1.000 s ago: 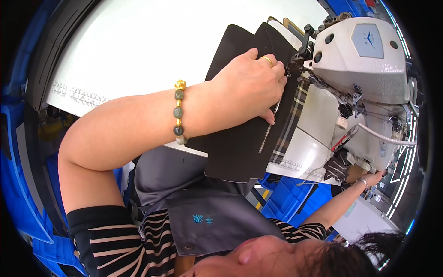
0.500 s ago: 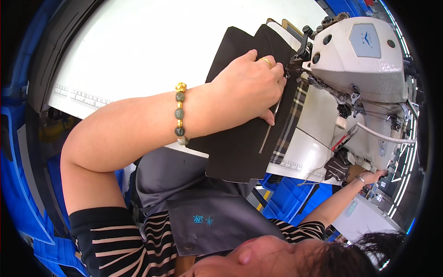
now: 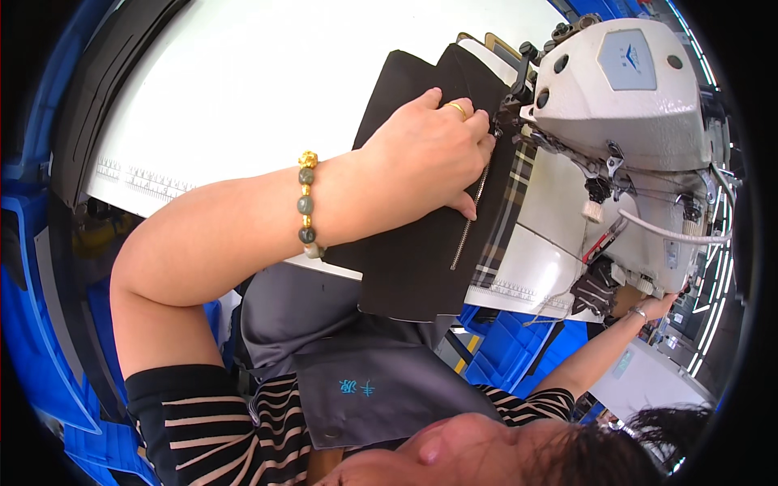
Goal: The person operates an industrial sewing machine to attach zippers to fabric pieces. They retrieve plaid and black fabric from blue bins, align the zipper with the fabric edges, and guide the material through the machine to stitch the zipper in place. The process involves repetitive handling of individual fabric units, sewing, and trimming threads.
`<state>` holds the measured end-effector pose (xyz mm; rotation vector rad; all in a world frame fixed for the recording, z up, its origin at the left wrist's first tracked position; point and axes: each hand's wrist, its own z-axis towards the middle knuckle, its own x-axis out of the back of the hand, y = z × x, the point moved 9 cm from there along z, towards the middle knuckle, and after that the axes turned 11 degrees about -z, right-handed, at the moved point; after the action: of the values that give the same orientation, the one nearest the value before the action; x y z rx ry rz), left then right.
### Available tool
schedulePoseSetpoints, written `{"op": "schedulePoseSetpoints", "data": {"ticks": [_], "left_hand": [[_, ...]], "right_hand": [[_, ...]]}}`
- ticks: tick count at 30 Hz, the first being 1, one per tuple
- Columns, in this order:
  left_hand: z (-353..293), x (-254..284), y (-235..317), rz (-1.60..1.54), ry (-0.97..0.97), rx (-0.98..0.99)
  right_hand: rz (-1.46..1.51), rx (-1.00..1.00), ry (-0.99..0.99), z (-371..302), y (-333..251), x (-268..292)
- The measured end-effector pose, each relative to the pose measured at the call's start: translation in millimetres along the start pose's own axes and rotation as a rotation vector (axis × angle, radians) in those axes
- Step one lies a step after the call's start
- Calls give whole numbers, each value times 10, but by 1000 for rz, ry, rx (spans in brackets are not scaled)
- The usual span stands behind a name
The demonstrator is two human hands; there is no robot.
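My left hand [image 3: 429, 158] rests on a dark brown fabric panel [image 3: 413, 279], its fingertips by the sewing machine's presser area and its thumb spread beside a metal zipper [image 3: 466, 235]. Plaid fabric [image 3: 497, 251] shows along the panel's right side. The white sewing machine [image 3: 640, 113] stands to the right, its needle partly hidden by metal parts. At the machine's far right end is my right hand [image 3: 658, 306], wearing a bracelet; its fingers are mostly hidden. The panel hangs over the table's near edge.
The white table [image 3: 235, 89] has ruler marks along its near edge. A red-handled tool [image 3: 604, 240] lies by the machine. Beside it is a dark bundle [image 3: 594, 290]. Blue bins [image 3: 510, 348] stand below the table. A white cable [image 3: 673, 236] loops across the machine.
The view has shifted slightly, so the machine and my left hand appear a little further left. My left hand stays on the fabric panel.
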<state>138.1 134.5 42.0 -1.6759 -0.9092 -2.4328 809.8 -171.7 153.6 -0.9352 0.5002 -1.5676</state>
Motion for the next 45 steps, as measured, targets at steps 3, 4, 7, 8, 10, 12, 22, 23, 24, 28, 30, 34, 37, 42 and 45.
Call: {"op": "schedulePoseSetpoints", "data": {"ticks": [3,4,7,8,10,12,22,23,24,28,30,34,37,42,45], "left_hand": [[2,-2,0,3,2,-2],[1,0,1,0,5,-5],[0,23,6,-8,-3,0],[-2,29,6,-4,-3,0],[-4,34,6,3,-3,-1],[-2,23,2,9,0,5],[-9,27,3,-9,3,0],[-7,20,5,-3,-1,2],[-6,20,7,2,-6,4],[-2,22,10,15,-12,15],[-18,39,12,-18,12,-9],[-11,43,13,-9,30,-10],[-15,46,4,-28,23,-23],[-15,30,-6,-10,24,1],[-19,31,-8,-24,26,-6]], "right_hand": [[49,-14,58,-70,111,4],[65,-15,92,-104,158,18],[42,43,88,-134,175,8],[70,29,72,-138,200,-8],[125,1,41,-139,231,-21],[123,-11,33,-195,237,-100],[8,22,-49,50,156,125],[-4,9,-52,62,139,123],[-16,-4,-54,84,107,125],[-2,-83,-70,-8,66,-76],[6,-49,-58,104,36,97],[-24,-41,-33,100,115,38],[-73,26,-21,242,71,234],[-24,45,-20,151,150,52],[-45,52,22,175,200,184]]}}
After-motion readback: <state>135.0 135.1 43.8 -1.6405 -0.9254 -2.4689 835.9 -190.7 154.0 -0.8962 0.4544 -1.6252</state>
